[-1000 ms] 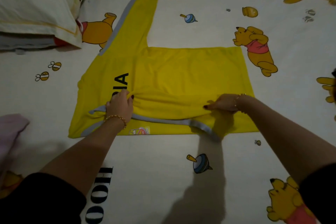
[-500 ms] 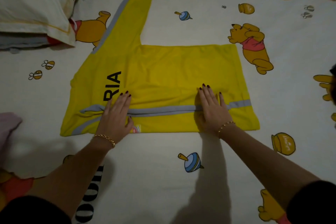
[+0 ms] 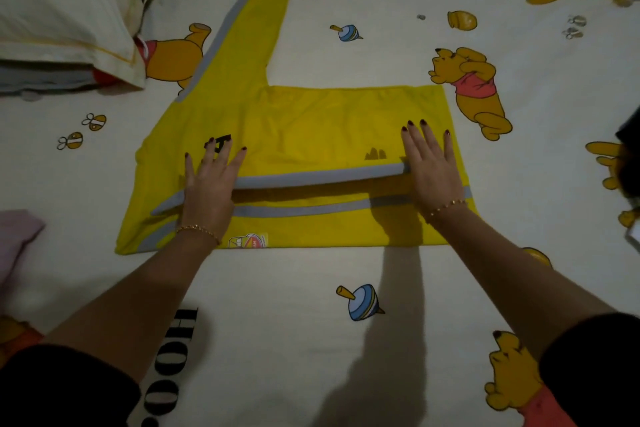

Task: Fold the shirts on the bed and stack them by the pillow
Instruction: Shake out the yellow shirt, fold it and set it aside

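L hand (image 3: 207,189), R hand (image 3: 433,172) flat on yellow shirt (image 3: 329,121); far sleeve (image 3: 254,28) edge nr pillow (image 3: 62,21).

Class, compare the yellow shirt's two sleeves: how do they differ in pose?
The far sleeve stretches straight out onto the bed sheet; the near sleeve is folded across the yellow shirt. The far sleeve lies untouched; the near sleeve lies under the left hand and right hand. Both are yellow with a grey stripe.
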{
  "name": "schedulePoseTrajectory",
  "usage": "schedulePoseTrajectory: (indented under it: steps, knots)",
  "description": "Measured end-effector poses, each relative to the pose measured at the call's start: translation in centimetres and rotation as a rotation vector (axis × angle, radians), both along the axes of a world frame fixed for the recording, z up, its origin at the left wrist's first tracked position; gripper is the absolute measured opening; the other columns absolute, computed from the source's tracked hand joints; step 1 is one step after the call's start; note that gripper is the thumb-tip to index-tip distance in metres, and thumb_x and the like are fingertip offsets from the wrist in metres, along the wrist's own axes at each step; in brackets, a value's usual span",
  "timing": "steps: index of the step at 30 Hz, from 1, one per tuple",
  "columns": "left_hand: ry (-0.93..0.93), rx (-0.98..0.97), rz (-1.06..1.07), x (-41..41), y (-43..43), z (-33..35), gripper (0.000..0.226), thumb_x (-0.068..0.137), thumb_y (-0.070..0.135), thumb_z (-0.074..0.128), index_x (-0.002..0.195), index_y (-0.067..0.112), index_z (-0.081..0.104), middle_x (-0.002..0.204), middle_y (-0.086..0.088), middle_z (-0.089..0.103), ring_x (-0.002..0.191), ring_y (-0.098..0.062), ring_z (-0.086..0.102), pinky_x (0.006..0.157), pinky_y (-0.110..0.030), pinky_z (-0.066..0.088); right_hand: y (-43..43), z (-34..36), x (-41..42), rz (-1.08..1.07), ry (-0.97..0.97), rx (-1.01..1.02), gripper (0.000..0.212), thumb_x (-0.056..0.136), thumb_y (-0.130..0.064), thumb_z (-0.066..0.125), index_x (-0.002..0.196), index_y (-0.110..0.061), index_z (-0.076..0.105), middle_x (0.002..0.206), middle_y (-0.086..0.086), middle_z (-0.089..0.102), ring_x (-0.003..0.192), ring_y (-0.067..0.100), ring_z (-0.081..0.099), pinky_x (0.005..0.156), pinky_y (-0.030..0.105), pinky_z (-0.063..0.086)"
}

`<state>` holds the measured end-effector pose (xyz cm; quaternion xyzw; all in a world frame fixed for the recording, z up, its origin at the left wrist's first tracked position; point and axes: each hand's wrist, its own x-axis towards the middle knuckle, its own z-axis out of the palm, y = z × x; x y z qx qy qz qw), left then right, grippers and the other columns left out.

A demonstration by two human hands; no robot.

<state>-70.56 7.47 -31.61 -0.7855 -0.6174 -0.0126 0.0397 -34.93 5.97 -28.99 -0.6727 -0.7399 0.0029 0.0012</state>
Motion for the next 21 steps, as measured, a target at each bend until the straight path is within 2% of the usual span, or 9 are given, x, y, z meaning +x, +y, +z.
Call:
schedulePoseTrajectory:
  steps: [2, 4, 7, 8, 10, 12, 14, 17, 21]
  knots:
    - [0.046, 0.004, -0.119, -0.3, -2.1, -1.7, 0.099, 0.051, -0.026, 0.064, 0.141, 0.01, 0.041, 0.148, -0.015, 0.037, 0.135, -0.038, 0.035, 0.104, -0.063, 0.024, -2.7, -2.0, 0.9, 0.027, -0.017, -0.044, 0.062, 0.087, -0.009, 0.009, 0.146, -0.002, 0.026, 0.153, 0.017, 0.027, 0.143, 0.033, 0.019, 0.114, 0.053, 0.007]
    - [0.083, -0.078, -0.182, -0.9, -4.3, -3.3, 0.107, 0.048, -0.026, 0.067, 0.143, 0.011, 0.035, 0.149, -0.014, 0.035, 0.134, -0.036, 0.037, 0.101, -0.062, 0.028, -5.7, -4.6, 2.1, 0.042, -0.053, -0.152, 0.061, 0.087, -0.018, 0.0, 0.147, -0.009, 0.009, 0.157, 0.013, 0.018, 0.145, 0.027, 0.01, 0.114, 0.049, 0.001]
    - [0.053, -0.129, -0.151, -1.7, -5.3, -4.1, 0.107, 0.053, -0.022, 0.066, 0.146, 0.014, 0.027, 0.152, -0.011, 0.03, 0.136, -0.032, 0.032, 0.111, -0.055, 0.012, -7.5, -5.8, 2.9, -0.036, -0.036, -0.25, 0.059, 0.085, -0.025, -0.007, 0.144, -0.015, -0.006, 0.159, 0.007, 0.005, 0.145, 0.022, -0.002, 0.113, 0.044, -0.009]
    - [0.041, -0.142, -0.145, -1.9, -5.3, -4.0, 0.102, 0.057, -0.017, 0.066, 0.146, 0.015, 0.026, 0.153, -0.011, 0.028, 0.138, -0.03, 0.029, 0.114, -0.05, 0.0, -7.6, -5.6, 2.7, -0.052, -0.025, -0.231, 0.056, 0.089, -0.024, -0.002, 0.144, -0.015, -0.005, 0.158, 0.008, 0.004, 0.145, 0.021, -0.003, 0.113, 0.044, -0.008]
    - [-0.011, -0.176, -0.158, -2.4, -5.7, -3.4, 0.086, 0.072, 0.006, 0.06, 0.149, 0.015, 0.023, 0.156, -0.008, 0.021, 0.142, -0.026, 0.021, 0.114, -0.043, -0.011, -7.9, -4.9, 2.2, 0.024, -0.027, -0.205, 0.064, 0.093, -0.017, 0.029, 0.148, -0.012, -0.002, 0.158, 0.009, 0.006, 0.144, 0.022, -0.001, 0.116, 0.045, -0.005]
    - [-0.051, -0.214, -0.204, -2.7, -6.5, -2.9, 0.076, 0.08, 0.03, 0.043, 0.15, 0.014, 0.019, 0.157, -0.006, 0.017, 0.144, -0.023, 0.016, 0.115, -0.043, -0.008, -8.5, -4.9, 1.4, 0.16, -0.033, -0.22, 0.088, 0.08, -0.024, 0.051, 0.151, -0.009, 0.002, 0.157, 0.008, 0.004, 0.145, 0.024, 0.004, 0.118, 0.046, -0.001]
    - [-0.034, -0.225, -0.282, -2.9, -7.5, -2.8, 0.077, 0.078, 0.036, 0.036, 0.149, 0.01, 0.02, 0.156, -0.006, 0.019, 0.143, -0.022, 0.018, 0.115, -0.044, -0.004, -9.2, -5.1, 0.7, 0.216, -0.038, -0.263, 0.091, 0.077, -0.028, 0.054, 0.151, -0.008, 0.004, 0.156, 0.006, 0.0, 0.145, 0.023, 0.003, 0.117, 0.044, 0.0]
    - [-0.031, -0.19, -0.256, -3.5, -7.6, -3.7, 0.075, 0.078, 0.017, 0.046, 0.148, 0.009, 0.02, 0.155, -0.007, 0.021, 0.142, -0.023, 0.021, 0.115, -0.047, 0.002, -8.9, -5.3, 0.2, 0.11, -0.026, -0.218, 0.07, 0.091, -0.01, 0.039, 0.15, -0.007, 0.0, 0.157, 0.007, -0.005, 0.145, 0.023, -0.004, 0.12, 0.045, 0.006]
    - [-0.006, -0.216, 0.007, -4.1, -6.5, -3.6, 0.101, 0.067, -0.019, 0.058, 0.15, 0.016, 0.013, 0.158, -0.004, 0.009, 0.145, -0.025, 0.013, 0.112, -0.055, 0.015, -8.2, -4.9, 1.1, -0.014, -0.077, -0.286, 0.065, 0.098, -0.003, 0.028, 0.15, -0.009, -0.011, 0.158, 0.008, -0.014, 0.146, 0.023, -0.011, 0.118, 0.038, -0.002]
